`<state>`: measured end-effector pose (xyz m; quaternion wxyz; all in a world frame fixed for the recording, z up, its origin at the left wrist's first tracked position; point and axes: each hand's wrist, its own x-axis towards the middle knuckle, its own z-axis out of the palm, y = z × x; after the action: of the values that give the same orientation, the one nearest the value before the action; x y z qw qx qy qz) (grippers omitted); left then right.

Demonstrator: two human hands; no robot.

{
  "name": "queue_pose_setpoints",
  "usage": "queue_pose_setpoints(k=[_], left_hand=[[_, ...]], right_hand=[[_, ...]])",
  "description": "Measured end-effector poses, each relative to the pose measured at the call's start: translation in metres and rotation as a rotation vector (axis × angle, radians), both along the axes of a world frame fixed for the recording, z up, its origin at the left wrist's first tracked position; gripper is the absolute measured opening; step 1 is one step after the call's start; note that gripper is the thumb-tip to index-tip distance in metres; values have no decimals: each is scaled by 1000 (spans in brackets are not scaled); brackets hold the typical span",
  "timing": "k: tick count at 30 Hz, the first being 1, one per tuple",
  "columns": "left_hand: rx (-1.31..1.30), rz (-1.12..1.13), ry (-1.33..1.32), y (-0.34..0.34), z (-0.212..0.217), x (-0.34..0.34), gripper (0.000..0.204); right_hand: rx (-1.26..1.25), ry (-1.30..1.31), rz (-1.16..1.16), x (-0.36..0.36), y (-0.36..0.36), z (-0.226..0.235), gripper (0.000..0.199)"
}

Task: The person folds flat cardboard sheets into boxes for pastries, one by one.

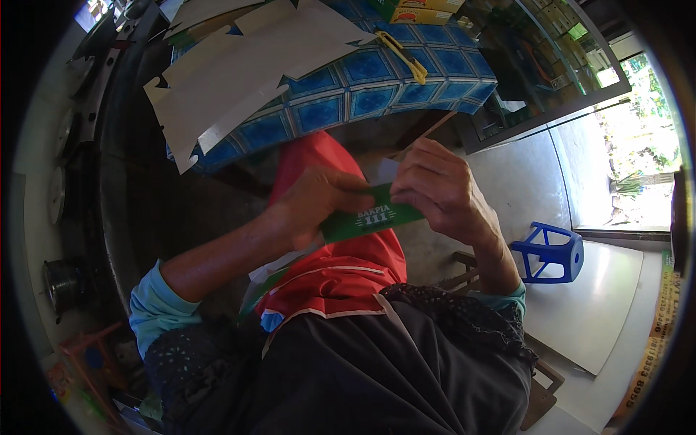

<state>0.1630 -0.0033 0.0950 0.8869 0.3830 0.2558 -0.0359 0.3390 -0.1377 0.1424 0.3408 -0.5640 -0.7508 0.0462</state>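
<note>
Above my lap, both hands hold a green cardboard box piece (384,215) with white print on its side. My left hand (319,203) is closed on its left end, thumb along the upper edge. At the right end, my right hand (442,190) pinches the upper edge with bent fingers. A pale flap (387,171) sticks up behind the green card, close to my right fingers. How far the box is folded is hard to tell. The red apron (355,262) lies across my lap beneath it.
Flat, pale notched cardboard blanks (246,69) overlap the blue tiled-pattern tablecloth (312,116) ahead. A yellow and black cutter (403,58) lies at the table's right. Yellow-green boxes (417,13) sit farther back, beside a glass cabinet (536,65). A blue plastic stool (554,254) stands at right.
</note>
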Motion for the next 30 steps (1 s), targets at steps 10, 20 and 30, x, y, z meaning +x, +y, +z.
queue_pose_setpoints(k=[10, 20, 30], left_hand=[[-13, 19, -17, 5, 1, -2, 25], [-17, 27, -41, 2, -7, -2, 23], [17, -27, -4, 3, 0, -4, 22]], right_hand=[[-211, 176, 73, 8, 8, -2, 15], [-115, -56, 111, -5, 9, -7, 15], [-125, 134, 70, -3, 6, 7, 17]])
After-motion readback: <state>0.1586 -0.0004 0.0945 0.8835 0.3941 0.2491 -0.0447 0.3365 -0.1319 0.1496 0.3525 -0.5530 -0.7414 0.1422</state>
